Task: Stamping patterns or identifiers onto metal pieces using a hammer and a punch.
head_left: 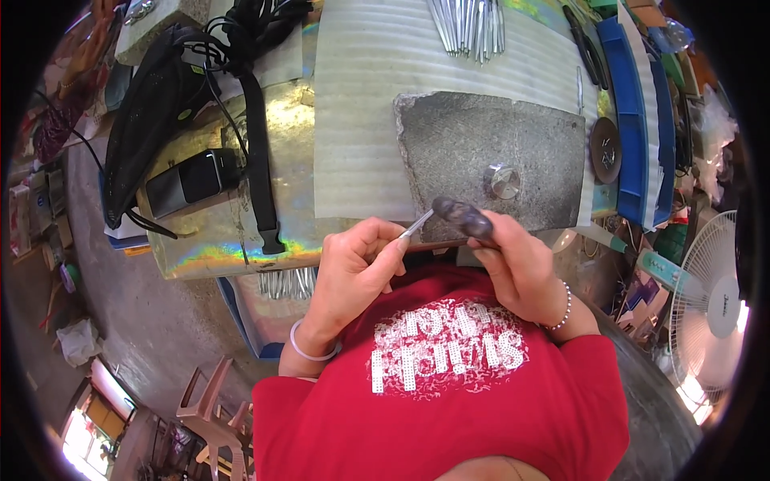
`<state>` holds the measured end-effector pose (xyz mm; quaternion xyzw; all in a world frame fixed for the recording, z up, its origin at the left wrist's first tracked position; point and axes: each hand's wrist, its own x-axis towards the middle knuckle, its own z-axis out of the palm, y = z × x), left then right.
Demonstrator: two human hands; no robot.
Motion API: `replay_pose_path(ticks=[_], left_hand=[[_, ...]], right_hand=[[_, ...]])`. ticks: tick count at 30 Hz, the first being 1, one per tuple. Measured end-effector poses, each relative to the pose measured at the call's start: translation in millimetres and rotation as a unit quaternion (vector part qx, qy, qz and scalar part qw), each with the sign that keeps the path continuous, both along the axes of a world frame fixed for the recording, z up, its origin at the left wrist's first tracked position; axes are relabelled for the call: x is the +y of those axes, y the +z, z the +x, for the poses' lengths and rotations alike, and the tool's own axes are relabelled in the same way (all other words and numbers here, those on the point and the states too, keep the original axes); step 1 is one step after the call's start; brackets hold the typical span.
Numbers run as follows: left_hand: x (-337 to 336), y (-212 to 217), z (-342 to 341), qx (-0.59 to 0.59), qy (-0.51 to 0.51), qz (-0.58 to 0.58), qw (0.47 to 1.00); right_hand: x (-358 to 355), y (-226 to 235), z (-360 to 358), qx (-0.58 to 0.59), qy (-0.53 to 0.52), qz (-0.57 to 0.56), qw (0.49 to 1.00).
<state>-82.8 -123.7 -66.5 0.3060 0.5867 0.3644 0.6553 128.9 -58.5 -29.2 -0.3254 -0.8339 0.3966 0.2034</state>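
Observation:
My left hand pinches a slim silver metal rod between thumb and fingers, its tip tilted up to the right. Closed around a dark, lumpy, rounded object, my right hand brings its end close to the rod's tip. Whether the two touch I cannot tell, and the object's exact kind is unclear. Just beyond both hands lies a rough grey slab, with a short, shiny metal cylinder on it. White foam sheet is spread under the slab.
Several silver rods lie at the far side; more rods sit below the table edge. Left are a black bag, a buckled strap and a dark device. Right are pliers, a round dish, a blue tray and a fan.

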Motion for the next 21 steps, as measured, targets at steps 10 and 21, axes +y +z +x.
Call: replay_pose_path(ticks=[10,21], left_hand=[[1,1,0,0.018,-0.011,0.01,1.0],[-3,37,8,0.022,-0.066,0.075,0.995]], right_hand=[[0,5,-3,-0.044,-0.009,-0.024,0.999],[-7,-9,6,0.22,-0.201,-0.372,0.879]])
